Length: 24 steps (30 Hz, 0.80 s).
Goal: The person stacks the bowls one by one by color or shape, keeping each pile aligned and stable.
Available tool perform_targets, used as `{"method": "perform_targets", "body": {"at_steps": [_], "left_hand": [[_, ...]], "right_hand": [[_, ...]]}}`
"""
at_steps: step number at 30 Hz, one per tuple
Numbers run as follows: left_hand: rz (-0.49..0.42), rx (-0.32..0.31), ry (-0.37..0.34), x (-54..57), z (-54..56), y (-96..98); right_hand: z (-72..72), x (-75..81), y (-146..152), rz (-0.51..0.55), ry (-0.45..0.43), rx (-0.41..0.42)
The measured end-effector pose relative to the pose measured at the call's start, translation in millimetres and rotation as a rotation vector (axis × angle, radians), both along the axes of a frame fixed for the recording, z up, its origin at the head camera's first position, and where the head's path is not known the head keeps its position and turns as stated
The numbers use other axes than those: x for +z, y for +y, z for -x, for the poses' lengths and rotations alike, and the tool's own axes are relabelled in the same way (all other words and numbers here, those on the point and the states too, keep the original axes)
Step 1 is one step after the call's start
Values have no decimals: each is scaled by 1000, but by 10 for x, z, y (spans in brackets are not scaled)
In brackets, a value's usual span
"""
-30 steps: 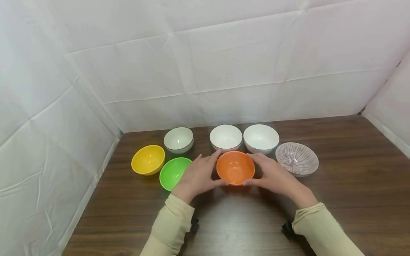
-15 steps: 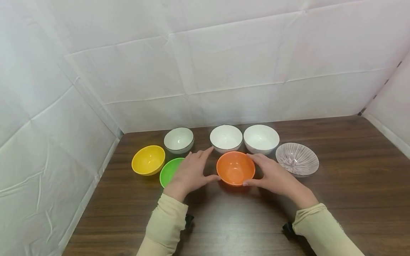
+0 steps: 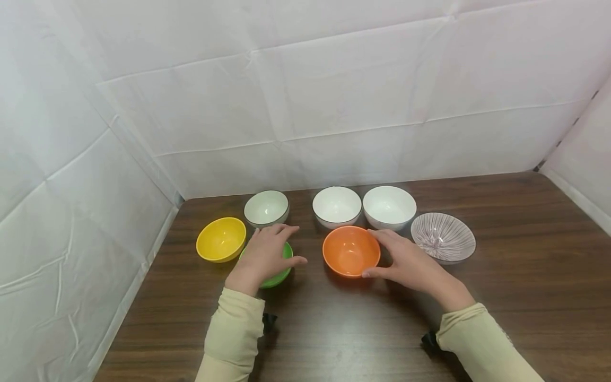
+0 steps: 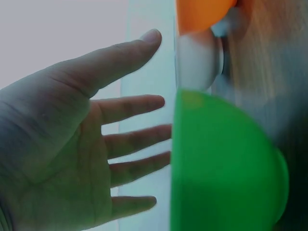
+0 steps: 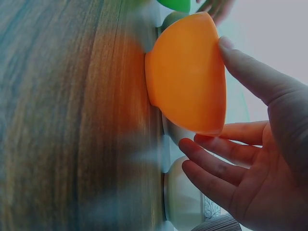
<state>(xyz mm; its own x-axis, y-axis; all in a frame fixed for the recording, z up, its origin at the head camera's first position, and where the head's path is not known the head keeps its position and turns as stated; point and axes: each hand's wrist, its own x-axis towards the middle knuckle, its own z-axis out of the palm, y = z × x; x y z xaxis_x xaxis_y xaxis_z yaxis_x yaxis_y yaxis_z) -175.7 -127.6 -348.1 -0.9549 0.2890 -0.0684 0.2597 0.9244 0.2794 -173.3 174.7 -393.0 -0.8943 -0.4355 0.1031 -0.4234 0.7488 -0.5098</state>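
An orange bowl (image 3: 351,252) stands upright on the dark wooden table (image 3: 343,339). My right hand (image 3: 412,265) holds its right side, thumb at the near rim and fingers at the far rim; the right wrist view shows the thumb (image 5: 250,70) against the edge. Over the green bowl (image 3: 279,276) hovers my left hand (image 3: 260,257), its fingers spread and nothing held. From the left wrist, the palm faces the green bowl's side (image 4: 219,168). Part of that bowl is hidden behind the hand in the head view.
A yellow bowl (image 3: 221,240) stands at the left. Behind are a pale grey-green bowl (image 3: 266,208) and two white bowls, one (image 3: 337,206) beside the other (image 3: 389,206). At the right sits a striped bowl (image 3: 443,237). White sheeting (image 3: 334,95) encloses the back and sides.
My left hand has let go of the orange bowl and moved left, over the green bowl. The right hand and the orange bowl have stayed in place.
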Motion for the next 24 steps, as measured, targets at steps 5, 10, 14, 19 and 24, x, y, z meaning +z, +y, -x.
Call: {"method": "perform_targets", "body": {"at_steps": [5, 10, 14, 19, 24], "left_hand": [[37, 37, -37, 47, -3, -155], [16, 90, -77, 97, -20, -321], [20, 121, -107, 126, -40, -409], [25, 128, -134, 140, -53, -450], [7, 125, -167, 149, -58, -465]], "right_hand": [[-4, -3, 4, 9, -3, 0], [-23, 4, 1, 4, -2, -4], [-36, 18, -5, 2, -6, -7], [-43, 27, -8, 4, -7, -3], [-45, 30, -5, -7, -17, -12]]}}
